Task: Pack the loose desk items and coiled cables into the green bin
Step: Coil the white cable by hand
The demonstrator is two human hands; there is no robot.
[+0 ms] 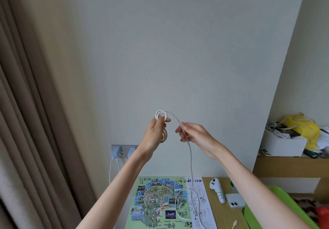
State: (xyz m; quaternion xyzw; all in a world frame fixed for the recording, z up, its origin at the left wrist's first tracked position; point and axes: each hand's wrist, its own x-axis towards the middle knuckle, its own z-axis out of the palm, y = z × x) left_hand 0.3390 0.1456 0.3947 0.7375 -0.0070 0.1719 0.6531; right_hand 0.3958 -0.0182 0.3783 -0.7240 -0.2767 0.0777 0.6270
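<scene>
Head view: cable (191, 159) between hands.

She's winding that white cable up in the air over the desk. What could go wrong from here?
The loops bunched in the left hand could slip loose and uncoil. The white cable trails from the right hand onto the map; pulling it in might drag the paper or snag the white controller.

green bin (277, 196) cropped at right (arm-covered too), map (160, 202) writing illegible

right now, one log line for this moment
step: coiling cable | left hand: holds coil | right hand: feeds cable | tail: on desk | bin: cable not in
</scene>
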